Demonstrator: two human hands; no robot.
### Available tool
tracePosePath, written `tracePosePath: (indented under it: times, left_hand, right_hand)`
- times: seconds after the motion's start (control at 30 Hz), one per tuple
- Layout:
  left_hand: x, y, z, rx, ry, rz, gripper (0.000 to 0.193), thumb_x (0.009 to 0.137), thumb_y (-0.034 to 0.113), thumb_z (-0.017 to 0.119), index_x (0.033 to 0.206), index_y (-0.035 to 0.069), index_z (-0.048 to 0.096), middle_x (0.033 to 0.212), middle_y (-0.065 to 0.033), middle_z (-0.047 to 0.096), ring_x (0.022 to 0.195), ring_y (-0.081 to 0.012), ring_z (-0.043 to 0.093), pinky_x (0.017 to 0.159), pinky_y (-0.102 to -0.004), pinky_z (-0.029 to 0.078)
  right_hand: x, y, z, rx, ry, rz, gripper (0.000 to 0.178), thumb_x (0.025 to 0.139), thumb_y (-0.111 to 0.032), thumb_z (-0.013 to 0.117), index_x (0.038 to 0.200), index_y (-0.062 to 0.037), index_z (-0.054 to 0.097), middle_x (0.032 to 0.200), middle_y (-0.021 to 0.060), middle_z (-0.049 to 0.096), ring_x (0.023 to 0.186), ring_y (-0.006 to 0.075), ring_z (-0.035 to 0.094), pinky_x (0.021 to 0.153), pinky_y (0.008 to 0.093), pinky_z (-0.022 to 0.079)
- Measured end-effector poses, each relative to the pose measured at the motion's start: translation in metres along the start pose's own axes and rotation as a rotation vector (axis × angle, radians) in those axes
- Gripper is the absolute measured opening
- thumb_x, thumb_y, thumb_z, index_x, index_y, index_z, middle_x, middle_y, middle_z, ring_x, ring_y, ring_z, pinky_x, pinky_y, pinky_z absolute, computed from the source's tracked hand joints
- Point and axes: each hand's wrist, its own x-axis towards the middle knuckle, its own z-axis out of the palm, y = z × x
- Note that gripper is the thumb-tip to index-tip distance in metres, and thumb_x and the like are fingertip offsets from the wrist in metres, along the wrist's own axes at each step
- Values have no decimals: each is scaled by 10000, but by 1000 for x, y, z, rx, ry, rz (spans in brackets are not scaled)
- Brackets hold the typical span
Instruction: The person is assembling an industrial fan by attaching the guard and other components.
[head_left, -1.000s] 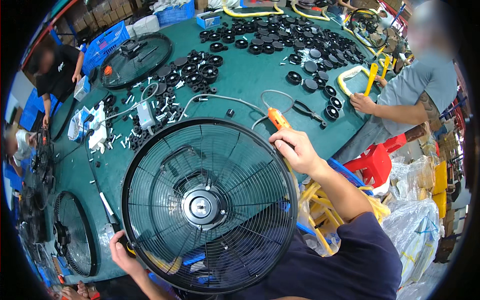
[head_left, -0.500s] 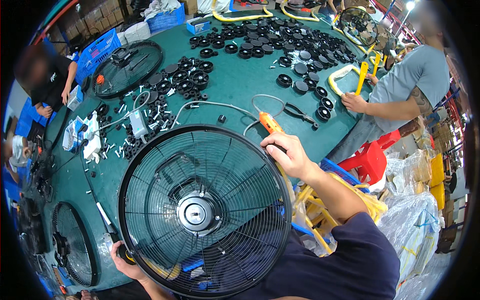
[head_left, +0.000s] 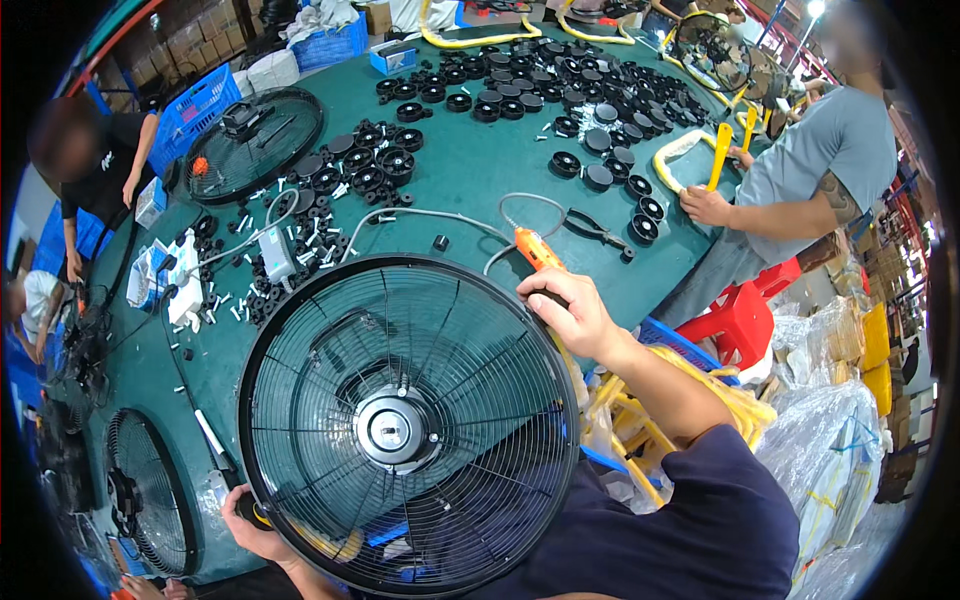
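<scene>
A round black fan guard [head_left: 470, 350] with a silver motor hub [head_left: 390, 428] at its centre stands tilted at the table's near edge, close to my body. My right hand [head_left: 572, 315] is closed on its upper right rim, fingers wrapped over the edge. At the lower left rim, my left hand [head_left: 258, 530] is closed on the guard too, its fingertips partly behind the rim. A black and yellow piece shows beside the left fingers. Just beyond my right hand lies an orange electric screwdriver [head_left: 538, 250] with a grey cable.
Pliers [head_left: 597, 232] and many round black caps [head_left: 500, 90] lie on the green table [head_left: 470, 150]. Screws surround a grey adapter box [head_left: 275, 255]. Other fan guards [head_left: 255, 140] rest left. A co-worker [head_left: 820, 150] at right holds a yellow frame [head_left: 690, 150]. Red stools [head_left: 735, 325] stand below.
The fan guard and both of my hands stay almost where they were. At the far left, a co-worker's hand has moved down away from the table's edge.
</scene>
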Motion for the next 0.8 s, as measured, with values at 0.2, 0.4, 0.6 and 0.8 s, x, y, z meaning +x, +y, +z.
tracePosePath:
  times: [0.2, 0.4, 0.6, 0.8]
  left_hand:
    - [41, -7, -32, -549, 40, -418, 414, 913, 157, 480, 1274, -37, 542, 1205, -157, 614, 1094, -263, 570, 990, -386, 425]
    - [47, 4, -29, -457, -488, -920, 433, 1003, 354, 486, 1112, -43, 621, 958, -101, 639, 790, -210, 618, 748, -277, 508]
    - [-4, -11, -1, -679, 23, -477, 556, 974, 437, 450, 1167, -69, 575, 1084, -155, 610, 1039, -244, 575, 954, -342, 440]
    - [65, 15, -37, -360, -92, -586, 360, 954, 185, 480, 1183, -63, 606, 1131, -154, 614, 1073, -221, 579, 959, -336, 435]
  right_hand:
    - [-1, -2, -4, -91, -106, 72, 170, 918, -119, 580, 1024, -7, 653, 898, 143, 675, 824, 303, 678, 736, 377, 528]
    - [-5, -2, -1, -9, -31, 69, 184, 896, -104, 583, 1033, 0, 650, 906, 140, 677, 825, 292, 677, 748, 367, 526]
    - [3, 0, 2, -16, 11, 25, 166, 900, -102, 585, 1013, -1, 653, 878, 130, 679, 785, 282, 678, 715, 356, 523]
    - [-5, 2, 0, -53, -68, 72, 169, 907, -106, 584, 1024, -5, 652, 900, 134, 679, 809, 278, 678, 740, 362, 527]
